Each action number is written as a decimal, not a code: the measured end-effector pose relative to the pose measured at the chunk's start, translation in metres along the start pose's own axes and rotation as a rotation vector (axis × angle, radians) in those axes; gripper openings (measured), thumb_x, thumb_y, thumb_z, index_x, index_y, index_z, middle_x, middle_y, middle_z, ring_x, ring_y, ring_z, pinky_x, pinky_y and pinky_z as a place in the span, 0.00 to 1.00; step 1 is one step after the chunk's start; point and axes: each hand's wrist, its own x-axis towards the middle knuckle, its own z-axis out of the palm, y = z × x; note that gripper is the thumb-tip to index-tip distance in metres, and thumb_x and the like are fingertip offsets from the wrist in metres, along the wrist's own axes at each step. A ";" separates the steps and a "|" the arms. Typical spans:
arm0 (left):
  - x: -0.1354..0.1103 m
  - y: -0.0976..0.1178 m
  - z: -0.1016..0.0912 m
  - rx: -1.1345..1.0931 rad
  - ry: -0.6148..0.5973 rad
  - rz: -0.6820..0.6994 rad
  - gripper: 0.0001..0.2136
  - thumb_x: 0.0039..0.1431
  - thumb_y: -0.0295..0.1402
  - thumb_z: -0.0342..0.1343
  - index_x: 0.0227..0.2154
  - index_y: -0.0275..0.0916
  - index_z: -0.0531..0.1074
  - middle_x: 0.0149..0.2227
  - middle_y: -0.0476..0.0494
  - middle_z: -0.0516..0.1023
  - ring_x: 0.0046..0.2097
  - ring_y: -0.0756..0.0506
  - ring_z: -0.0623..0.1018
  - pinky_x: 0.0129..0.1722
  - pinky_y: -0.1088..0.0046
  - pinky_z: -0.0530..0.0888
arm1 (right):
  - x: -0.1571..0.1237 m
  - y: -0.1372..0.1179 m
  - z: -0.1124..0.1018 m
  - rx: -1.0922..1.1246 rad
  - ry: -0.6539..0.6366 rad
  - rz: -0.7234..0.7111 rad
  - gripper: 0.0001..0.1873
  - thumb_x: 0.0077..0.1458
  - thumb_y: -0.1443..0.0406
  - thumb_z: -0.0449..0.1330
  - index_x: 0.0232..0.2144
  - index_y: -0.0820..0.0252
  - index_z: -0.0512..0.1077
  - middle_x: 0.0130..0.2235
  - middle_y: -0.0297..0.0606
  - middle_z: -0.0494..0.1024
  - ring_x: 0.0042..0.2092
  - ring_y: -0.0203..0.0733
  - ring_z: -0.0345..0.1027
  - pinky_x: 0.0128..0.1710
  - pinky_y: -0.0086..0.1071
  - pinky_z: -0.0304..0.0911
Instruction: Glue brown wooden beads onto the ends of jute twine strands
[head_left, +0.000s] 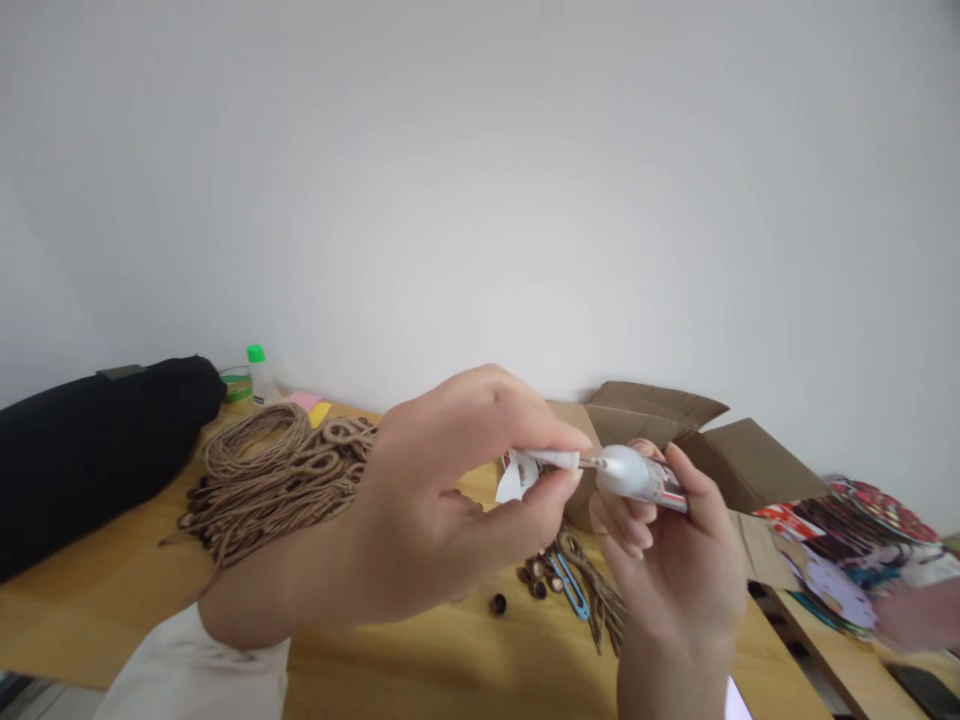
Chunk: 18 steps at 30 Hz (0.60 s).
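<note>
White bottle [637, 475] sits clamped in the fingers of a person's right hand [682, 565] above a wooden table [420, 665], as the left hand [439, 490] pinches a white cap [556, 458] between thumb and forefinger at its narrow tip, near brown cords [281, 485].

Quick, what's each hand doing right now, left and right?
Left hand: closed, pinching a white cap between thumb and finger.
Right hand: closed, holding a small white bottle.
</note>
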 end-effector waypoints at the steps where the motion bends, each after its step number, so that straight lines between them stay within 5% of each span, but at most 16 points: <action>1: 0.000 0.000 -0.001 0.051 -0.006 0.014 0.08 0.51 0.18 0.57 0.31 0.37 0.74 0.31 0.49 0.78 0.34 0.53 0.76 0.33 0.78 0.75 | 0.000 -0.001 -0.001 -0.022 0.006 -0.035 0.12 0.58 0.61 0.54 0.26 0.60 0.70 0.17 0.30 0.64 0.16 0.30 0.57 0.15 0.22 0.53; 9: 0.001 -0.010 -0.009 0.255 -0.142 0.029 0.07 0.54 0.22 0.57 0.34 0.39 0.75 0.34 0.51 0.78 0.33 0.54 0.76 0.31 0.81 0.73 | -0.007 -0.007 -0.004 -0.277 0.141 -0.494 0.13 0.59 0.63 0.53 0.30 0.59 0.77 0.20 0.34 0.69 0.21 0.34 0.65 0.21 0.26 0.63; 18: 0.001 -0.024 -0.010 0.166 -0.257 -0.108 0.06 0.55 0.23 0.58 0.33 0.39 0.76 0.33 0.53 0.78 0.34 0.56 0.76 0.35 0.84 0.72 | 0.002 -0.001 -0.013 -0.304 0.096 -0.458 0.13 0.57 0.62 0.53 0.30 0.61 0.75 0.21 0.35 0.71 0.21 0.35 0.65 0.19 0.25 0.60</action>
